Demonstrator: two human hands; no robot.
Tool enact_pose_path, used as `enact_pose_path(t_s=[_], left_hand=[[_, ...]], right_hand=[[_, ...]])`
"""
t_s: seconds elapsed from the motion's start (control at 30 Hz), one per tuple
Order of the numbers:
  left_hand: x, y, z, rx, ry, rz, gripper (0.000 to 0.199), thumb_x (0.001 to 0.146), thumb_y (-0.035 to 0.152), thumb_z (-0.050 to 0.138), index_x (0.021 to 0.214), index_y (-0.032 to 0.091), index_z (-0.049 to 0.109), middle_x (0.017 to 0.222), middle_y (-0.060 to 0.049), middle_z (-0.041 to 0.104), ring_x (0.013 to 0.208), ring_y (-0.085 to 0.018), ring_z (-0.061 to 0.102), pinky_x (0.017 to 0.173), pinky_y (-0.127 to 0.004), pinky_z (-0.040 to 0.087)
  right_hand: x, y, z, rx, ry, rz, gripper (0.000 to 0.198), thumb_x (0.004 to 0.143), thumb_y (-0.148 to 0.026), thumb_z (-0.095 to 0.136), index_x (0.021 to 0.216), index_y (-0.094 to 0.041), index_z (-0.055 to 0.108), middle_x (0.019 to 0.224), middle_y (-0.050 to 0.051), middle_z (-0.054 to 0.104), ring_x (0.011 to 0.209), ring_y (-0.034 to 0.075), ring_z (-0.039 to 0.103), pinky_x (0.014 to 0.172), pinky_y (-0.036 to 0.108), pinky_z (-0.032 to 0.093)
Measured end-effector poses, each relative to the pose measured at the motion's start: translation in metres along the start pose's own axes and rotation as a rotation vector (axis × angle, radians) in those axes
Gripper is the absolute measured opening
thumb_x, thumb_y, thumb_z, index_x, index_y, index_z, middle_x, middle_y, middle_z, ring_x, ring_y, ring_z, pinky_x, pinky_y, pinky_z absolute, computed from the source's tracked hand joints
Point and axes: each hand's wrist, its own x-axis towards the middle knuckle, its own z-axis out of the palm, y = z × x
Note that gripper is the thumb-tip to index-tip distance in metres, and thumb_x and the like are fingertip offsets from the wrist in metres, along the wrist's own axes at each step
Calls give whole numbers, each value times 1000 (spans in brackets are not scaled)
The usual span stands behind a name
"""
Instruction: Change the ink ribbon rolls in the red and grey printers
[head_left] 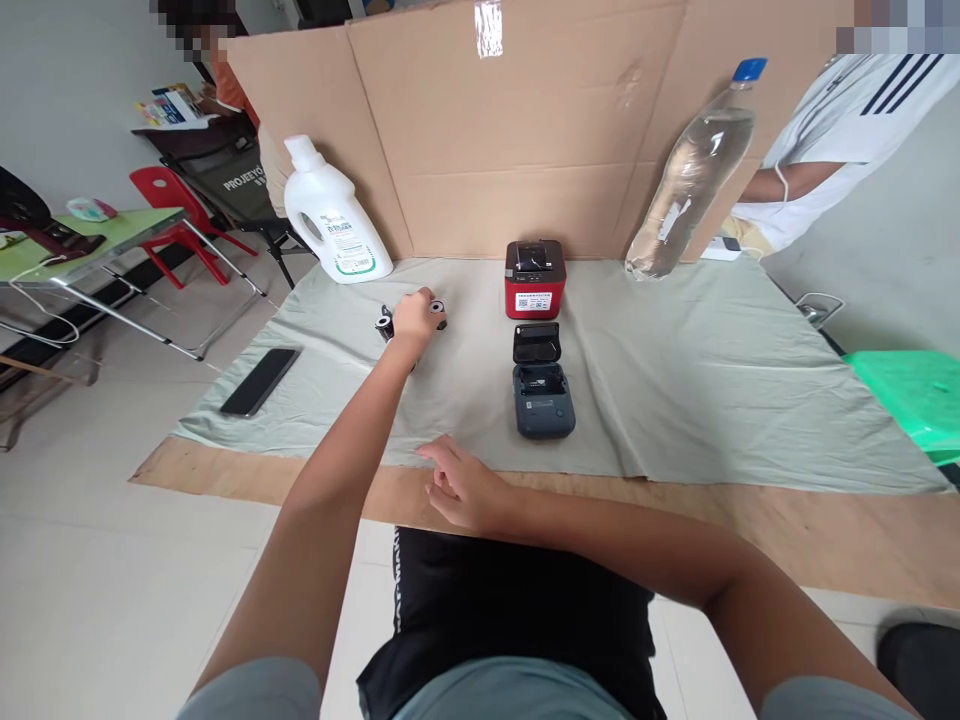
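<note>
On the grey cloth, your left hand meets small rolls.
They lie left of the blue printer; I cannot tell whether you grip one. Your right hand, half open, is by the table edge.

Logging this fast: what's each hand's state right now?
Left hand: at small rolls; grip cannot be told.
Right hand: loosely open, nothing visible in it.

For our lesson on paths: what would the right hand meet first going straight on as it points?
Probably the left forearm, ahead of the right hand; depth is unclear, so the hand might pass underneath.
</note>
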Motion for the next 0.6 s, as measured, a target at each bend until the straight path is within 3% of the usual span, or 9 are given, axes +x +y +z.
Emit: enact_pose_path(t_s=[0.13,0.2,0.3,0.4,0.5,0.6], left_hand=[[6,6,1,94,-62,-29,34,85,35,78,115,22,71,122,-11,76,124,-32,64,111,-44,44],[6,4,-3,105,-58,-14,41,83,41,79,119,22,71,122,-12,76,131,-34,59,115,-47,41],[8,-13,-18,49,56,-18,53,87,54,72,130,23,68,129,-12,74,136,-35,55,115,-49,42],[14,-48,-36,10,187,-44,40,94,46,61,125,23,71,130,-8,74,128,-33,62,114,-49,44],[18,-87,-45,9,52,-83,32,85,27,64,114,24,77,124,-4,77,119,-31,67,108,-43,49],[13,-112,-41,-18,-92,-51,39,75,18,65,110,27,79,120,-2,79,114,-28,70,102,-36,52]], right_hand=[[2,3,0,-5,-7,-5,44,97,-19,54,138,-23,41,117,6,53,76,12,54,76,33,49],[2,3,1,3,0,-6,43,97,-19,54,137,-23,42,114,5,52,77,13,54,76,34,50],[2,2,1,33,9,11,42,96,-20,55,136,-23,43,113,5,52,75,12,54,73,33,49],[2,1,0,53,8,29,41,96,-19,56,135,-23,43,117,7,52,77,13,55,71,32,49],[2,1,-2,58,-15,35,40,97,-19,55,135,-23,42,120,7,52,77,13,55,71,33,49],[3,1,-3,48,-26,52,39,97,-20,54,135,-22,43,117,7,53,76,13,55,72,34,49]])
